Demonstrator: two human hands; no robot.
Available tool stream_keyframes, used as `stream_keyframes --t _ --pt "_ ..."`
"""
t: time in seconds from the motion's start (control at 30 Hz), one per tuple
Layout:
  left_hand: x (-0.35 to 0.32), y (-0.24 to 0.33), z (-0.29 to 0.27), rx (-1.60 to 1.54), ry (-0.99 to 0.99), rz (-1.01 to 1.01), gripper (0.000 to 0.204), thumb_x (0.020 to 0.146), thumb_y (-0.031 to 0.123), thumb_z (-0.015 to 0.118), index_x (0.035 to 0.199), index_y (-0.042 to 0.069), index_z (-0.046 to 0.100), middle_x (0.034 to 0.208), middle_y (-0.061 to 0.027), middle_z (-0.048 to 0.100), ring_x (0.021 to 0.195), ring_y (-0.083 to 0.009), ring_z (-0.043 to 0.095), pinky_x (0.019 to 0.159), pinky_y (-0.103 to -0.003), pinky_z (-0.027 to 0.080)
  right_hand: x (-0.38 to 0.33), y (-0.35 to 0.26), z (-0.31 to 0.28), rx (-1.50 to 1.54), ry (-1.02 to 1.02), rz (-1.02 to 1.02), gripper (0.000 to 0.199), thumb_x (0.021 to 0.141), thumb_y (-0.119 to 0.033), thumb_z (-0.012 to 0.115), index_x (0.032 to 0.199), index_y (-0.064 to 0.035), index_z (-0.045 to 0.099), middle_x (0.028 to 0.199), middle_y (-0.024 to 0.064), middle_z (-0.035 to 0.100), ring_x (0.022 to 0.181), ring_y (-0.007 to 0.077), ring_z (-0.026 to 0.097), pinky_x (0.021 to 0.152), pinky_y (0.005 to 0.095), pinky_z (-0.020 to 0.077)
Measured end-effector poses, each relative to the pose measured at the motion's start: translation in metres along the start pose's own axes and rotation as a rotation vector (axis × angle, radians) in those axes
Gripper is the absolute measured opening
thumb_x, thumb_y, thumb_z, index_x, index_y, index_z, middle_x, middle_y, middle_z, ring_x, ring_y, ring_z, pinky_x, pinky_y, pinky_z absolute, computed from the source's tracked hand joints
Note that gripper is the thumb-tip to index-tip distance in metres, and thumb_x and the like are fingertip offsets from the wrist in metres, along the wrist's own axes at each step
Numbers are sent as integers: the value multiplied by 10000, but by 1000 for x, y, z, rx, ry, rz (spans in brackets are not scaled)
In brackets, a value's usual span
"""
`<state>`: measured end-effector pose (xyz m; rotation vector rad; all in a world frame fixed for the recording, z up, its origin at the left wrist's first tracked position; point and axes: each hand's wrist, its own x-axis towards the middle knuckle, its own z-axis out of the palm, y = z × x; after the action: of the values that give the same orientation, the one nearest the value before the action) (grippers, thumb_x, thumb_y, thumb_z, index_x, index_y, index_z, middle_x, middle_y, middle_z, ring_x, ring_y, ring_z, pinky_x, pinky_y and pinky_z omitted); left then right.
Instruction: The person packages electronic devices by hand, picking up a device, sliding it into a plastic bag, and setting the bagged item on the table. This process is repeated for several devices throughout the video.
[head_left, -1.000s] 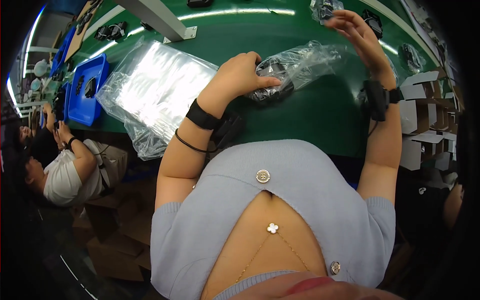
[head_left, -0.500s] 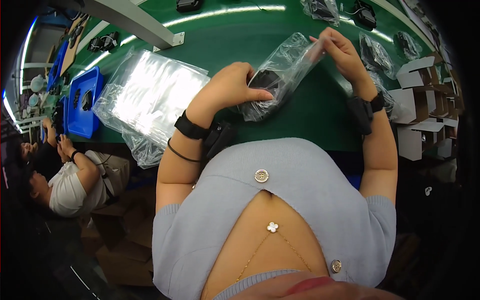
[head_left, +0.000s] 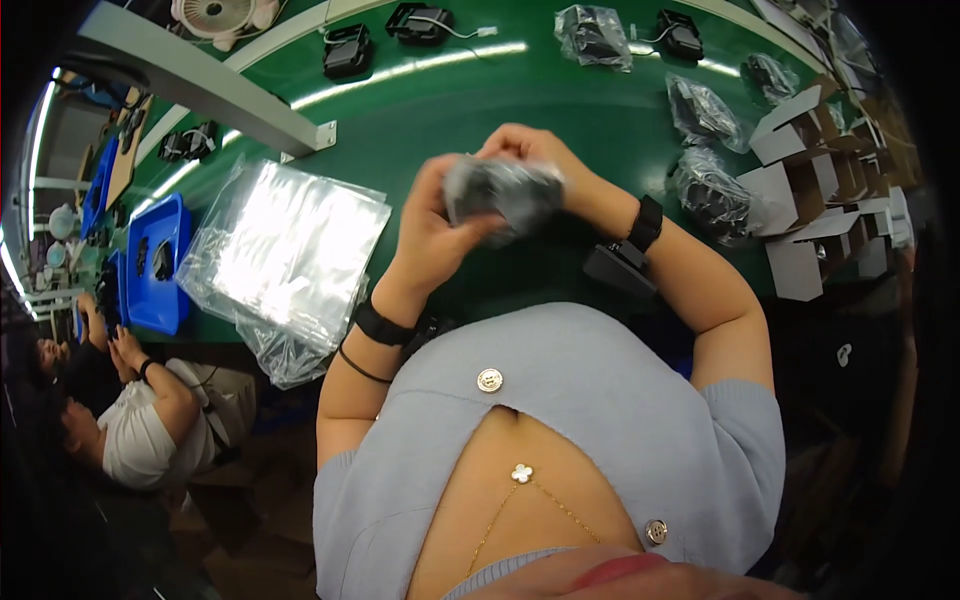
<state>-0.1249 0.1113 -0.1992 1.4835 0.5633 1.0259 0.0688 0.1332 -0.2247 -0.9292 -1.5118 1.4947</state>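
Note:
A black device in a clear plastic bag, somewhat blurred, is held up between my hands over the green table. My left hand grips its left end, with the thumb across the near side. Behind its far right side my right hand is closed on the wrapped device, its fingers curled and partly hidden. The bag lies close around the device, and its loose end is not visible. To the left of my left hand rests a stack of flat clear plastic bags.
Several bagged black devices lie at the right, beside open white cartons. Unbagged black devices sit at the far edge. A grey metal post stands at far left, near a blue tray. Other people work at the left.
My right hand has come down and left to the bag, whose stretched-out open end is now folded in around the device. The view has shifted, showing more of the table's far side.

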Motion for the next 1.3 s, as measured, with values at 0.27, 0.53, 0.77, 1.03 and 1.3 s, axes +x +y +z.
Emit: stream_keyframes --t 0.27,0.53,0.77,1.03,1.3 --pt "35 -12 -6 36 318 -90 474 841 177 655 1229 26 427 1151 -116 523 1059 -191 526 914 -318 437 13 -30 12 -334 287 -283 420 896 -226 591 1225 -2 457 1010 57 605 878 118 578 793 252 478" --pt "18 29 -28 442 106 -151 291 847 118 623 1104 7 545 1187 -150 532 1035 -281 552 890 -334 446 108 -8 -119 -6 658 193 354 893 -307 566 1050 9 591 951 123 654 808 225 646 652 359 524" --pt "-29 61 -93 1008 268 -122 300 821 106 630 1098 1 583 1204 -189 533 1115 -328 514 926 -379 420 109 -60 -150 -1540 550 170 228 848 -231 542 938 -47 645 896 225 634 849 400 605 722 470 494" --pt "-53 25 -108 1465 111 -279 607 834 311 624 1340 55 407 1419 -183 338 1323 -354 299 1069 -515 207 29 -24 -296 -2104 441 -187 186 817 -169 557 949 -78 652 1104 126 609 959 379 578 811 434 481" --pt "-82 40 -124 1511 197 -290 601 843 332 605 1348 72 408 1434 -183 316 1322 -348 301 1071 -513 205 65 -57 -296 -1611 502 10 314 720 -8 518 1017 -50 609 1036 197 609 963 376 556 852 413 446"
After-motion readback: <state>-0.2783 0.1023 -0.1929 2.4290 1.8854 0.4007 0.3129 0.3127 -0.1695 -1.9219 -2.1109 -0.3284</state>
